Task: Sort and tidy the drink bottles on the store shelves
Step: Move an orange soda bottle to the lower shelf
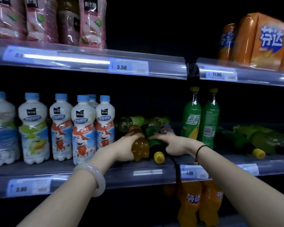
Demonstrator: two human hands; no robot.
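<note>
On the middle shelf point(105, 174) lies a heap of toppled bottles point(147, 123). My left hand point(123, 148) grips an amber bottle point(140, 148) lying with its base toward me. My right hand point(172, 144) holds a dark green bottle point(156, 148) with a yellow cap, lying beside the amber one. Two green soda bottles point(200, 122) stand upright just right of the heap. More green bottles point(256, 140) lie flat farther right.
White milk-drink bottles with blue caps point(82, 128) stand in a row on the left. Pink bottles point(44, 20) and orange soda packs point(259, 40) fill the upper shelf. Orange soda bottles point(200, 203) stand on the shelf below. Price strips edge each shelf.
</note>
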